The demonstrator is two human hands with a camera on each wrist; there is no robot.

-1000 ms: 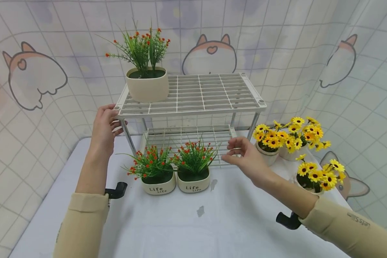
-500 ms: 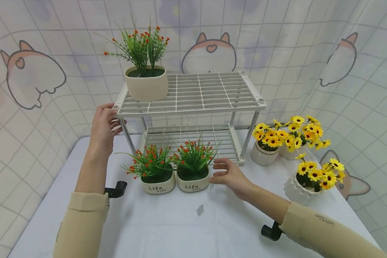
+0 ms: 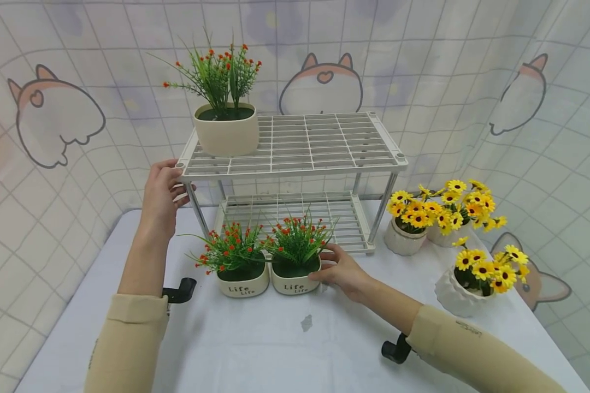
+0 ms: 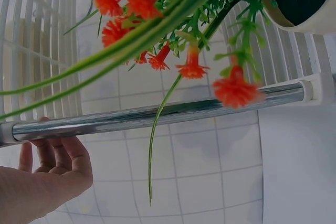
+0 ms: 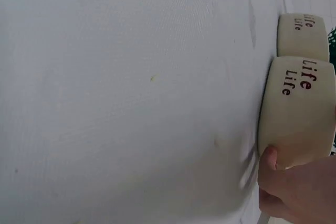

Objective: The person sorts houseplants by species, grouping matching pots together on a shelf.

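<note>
1. Change: the right hand [image 3: 343, 274] has travelled left and down over the last second, from in front of the rack's lower shelf to the right end of the right "Life" pot [image 3: 290, 283].
2. Right grip: thumb against the pot's front wall near the end, fingers passing round the far side, largely hidden. Reads as a hold on that end; firmness cannot be told. The right wrist view confirms thumb contact low on the wall.
3. Pot location: upright on the white table [image 3: 255, 352], in front of the rack's lower shelf, just beside the left "Life" pot [image 3: 243, 285]. Both carry red-flowered greenery. Neither shows a clear shift over the same interval.
4. Left hand [image 3: 160, 199]: unchanged at the front left upper corner of the white wire rack [image 3: 295, 173], gripping, fingers curled behind the metal post [image 4: 115, 121].
5. Also unmoved: the cream pot [image 3: 228, 136] at the left end of the upper shelf, and the yellow-flower pots [image 3: 405, 240] standing right of the rack.
6. Judgement: the reach is over and contact is made; the work now centres on the right pot, with the left hand probably steadying the rack.
</note>
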